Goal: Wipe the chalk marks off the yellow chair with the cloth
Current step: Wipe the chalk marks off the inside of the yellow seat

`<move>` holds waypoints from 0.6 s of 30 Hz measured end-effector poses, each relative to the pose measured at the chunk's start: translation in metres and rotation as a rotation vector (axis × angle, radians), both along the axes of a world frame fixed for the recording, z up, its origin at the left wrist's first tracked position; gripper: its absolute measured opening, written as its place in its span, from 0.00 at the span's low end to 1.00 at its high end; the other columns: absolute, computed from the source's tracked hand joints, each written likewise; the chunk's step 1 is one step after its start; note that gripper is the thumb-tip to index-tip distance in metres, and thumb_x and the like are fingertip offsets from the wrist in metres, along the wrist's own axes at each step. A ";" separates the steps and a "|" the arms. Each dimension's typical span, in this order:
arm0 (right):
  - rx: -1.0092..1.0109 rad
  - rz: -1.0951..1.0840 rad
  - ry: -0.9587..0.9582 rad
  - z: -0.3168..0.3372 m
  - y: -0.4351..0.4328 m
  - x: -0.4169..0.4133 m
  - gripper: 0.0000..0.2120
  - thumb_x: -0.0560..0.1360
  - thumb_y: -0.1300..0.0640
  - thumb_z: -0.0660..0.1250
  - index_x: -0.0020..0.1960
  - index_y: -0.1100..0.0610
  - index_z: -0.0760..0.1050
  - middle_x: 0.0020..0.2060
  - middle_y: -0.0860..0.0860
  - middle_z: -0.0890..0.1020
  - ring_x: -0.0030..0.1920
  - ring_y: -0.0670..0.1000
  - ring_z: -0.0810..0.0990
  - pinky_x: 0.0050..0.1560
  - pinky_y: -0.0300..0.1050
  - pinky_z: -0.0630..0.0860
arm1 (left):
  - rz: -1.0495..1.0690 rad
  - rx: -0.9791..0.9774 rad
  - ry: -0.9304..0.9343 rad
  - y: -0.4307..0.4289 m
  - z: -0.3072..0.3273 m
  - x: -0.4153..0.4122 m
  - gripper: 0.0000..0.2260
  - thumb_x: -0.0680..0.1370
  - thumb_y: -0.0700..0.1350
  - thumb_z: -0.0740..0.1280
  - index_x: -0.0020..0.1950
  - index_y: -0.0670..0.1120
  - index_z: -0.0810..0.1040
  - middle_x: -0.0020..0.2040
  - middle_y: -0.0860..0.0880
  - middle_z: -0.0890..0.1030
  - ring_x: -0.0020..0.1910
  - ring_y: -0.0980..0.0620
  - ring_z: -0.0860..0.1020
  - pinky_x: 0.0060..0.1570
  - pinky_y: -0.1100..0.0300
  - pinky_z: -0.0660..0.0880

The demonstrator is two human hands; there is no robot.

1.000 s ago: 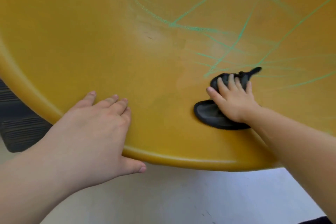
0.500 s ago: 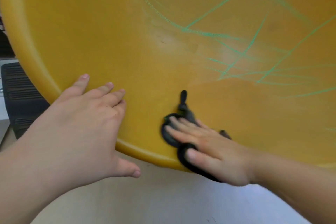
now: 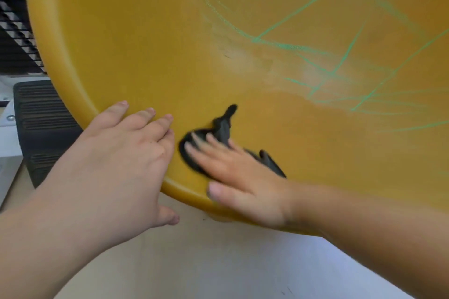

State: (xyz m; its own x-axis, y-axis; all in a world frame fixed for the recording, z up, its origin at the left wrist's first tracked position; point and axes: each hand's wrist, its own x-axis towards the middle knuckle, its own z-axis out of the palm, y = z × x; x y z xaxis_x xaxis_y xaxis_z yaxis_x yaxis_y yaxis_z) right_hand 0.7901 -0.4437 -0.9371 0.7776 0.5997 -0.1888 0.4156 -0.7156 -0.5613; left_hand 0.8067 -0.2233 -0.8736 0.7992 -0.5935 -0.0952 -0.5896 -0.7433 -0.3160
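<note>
The yellow chair (image 3: 150, 39) fills the upper view, its rounded rim curving from top left to bottom right. Green chalk marks (image 3: 337, 68) cross its upper right surface, with a smeared pale patch to their left. A dark cloth (image 3: 222, 126) lies near the rim, one twisted end pointing up. My right hand (image 3: 243, 177) presses flat on the cloth, fingers spread, thumb over the rim, blurred by motion. My left hand (image 3: 116, 165) rests flat on the rim just left of the cloth, fingers on the seat and thumb below the edge.
A black ribbed object (image 3: 41, 124) stands at the left behind the chair's rim. Pale floor (image 3: 218, 269) lies below the chair. Dark slatted shapes show at the top left corner.
My right hand has dragged the cloth from beside the chalk marks down and left to the rim, close to my left hand. My left hand has stayed on the rim.
</note>
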 end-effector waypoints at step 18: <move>-0.113 -0.210 -0.116 -0.028 0.010 0.044 0.39 0.76 0.29 0.36 0.83 0.45 0.43 0.83 0.45 0.43 0.83 0.50 0.40 0.79 0.54 0.36 | 0.084 0.233 0.119 -0.022 0.019 -0.011 0.53 0.64 0.77 0.60 0.80 0.48 0.53 0.81 0.50 0.50 0.79 0.50 0.52 0.74 0.41 0.46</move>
State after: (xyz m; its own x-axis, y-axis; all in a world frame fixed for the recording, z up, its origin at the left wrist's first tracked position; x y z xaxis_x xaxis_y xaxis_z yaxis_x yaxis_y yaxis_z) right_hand 0.8337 -0.4338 -0.9647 0.9030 0.4033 -0.1478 0.3086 -0.8485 -0.4300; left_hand 0.7953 -0.2458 -0.8548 0.8196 -0.4766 -0.3179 -0.5723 -0.7066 -0.4162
